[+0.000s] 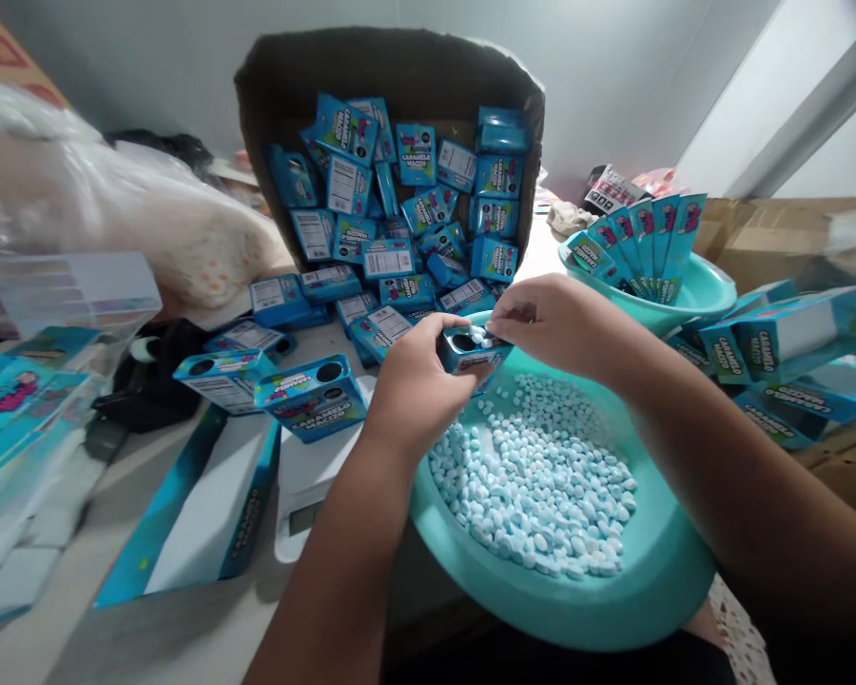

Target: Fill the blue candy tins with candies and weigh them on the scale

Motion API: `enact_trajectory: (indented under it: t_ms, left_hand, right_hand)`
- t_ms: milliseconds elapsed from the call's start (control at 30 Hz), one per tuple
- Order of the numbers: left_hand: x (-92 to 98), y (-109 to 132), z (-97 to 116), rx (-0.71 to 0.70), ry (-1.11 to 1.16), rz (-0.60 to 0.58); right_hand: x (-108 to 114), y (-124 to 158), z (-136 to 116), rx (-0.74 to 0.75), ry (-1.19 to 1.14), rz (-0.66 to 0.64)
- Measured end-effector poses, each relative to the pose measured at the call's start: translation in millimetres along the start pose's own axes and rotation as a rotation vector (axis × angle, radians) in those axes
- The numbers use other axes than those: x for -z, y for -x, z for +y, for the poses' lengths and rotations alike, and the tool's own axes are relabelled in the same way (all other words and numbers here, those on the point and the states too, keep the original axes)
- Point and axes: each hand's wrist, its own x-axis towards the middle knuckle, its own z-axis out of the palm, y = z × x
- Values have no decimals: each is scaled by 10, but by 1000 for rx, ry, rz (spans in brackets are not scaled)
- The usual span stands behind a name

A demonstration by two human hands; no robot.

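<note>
My left hand [415, 376] is closed around a small blue candy box [475, 358], holding it over the near rim of a turquoise basin's far side. A dark round opening shows in the box top, and several white candies [480, 335] lie beside that opening. Against these candies, the fingers of my right hand [542, 314] are pinched together; its palm side is partly hidden. Below both hands, the turquoise basin [656, 571] holds a heap of pale blue and white candies [542, 485].
A cardboard box [385, 57] on its side spills blue candy boxes. Two upright boxes with round holes [312, 395] stand by a white scale [296, 547]. An open display carton [206, 504] lies at left. Another basin [713, 290] holds flat packages; more cartons [791, 342] are stacked at right.
</note>
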Motion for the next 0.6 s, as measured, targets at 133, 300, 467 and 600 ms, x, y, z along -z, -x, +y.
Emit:
enact_trajectory:
  t_ms: [133, 300, 467, 600]
  left_hand:
    - [0, -7, -18, -14, -18, -14]
    - [12, -4, 22, -34, -54, -64]
    - [33, -1, 37, -50, -126, -62]
    - [32, -6, 31, -50, -121, -36]
  right_hand:
    - [-56, 19, -60, 3, 123, -36]
    - [-65, 48, -159, 18, 138, -72]
    - [-132, 64, -148, 73, -55, -11]
    - [-188, 66, -144, 101, -308, -3]
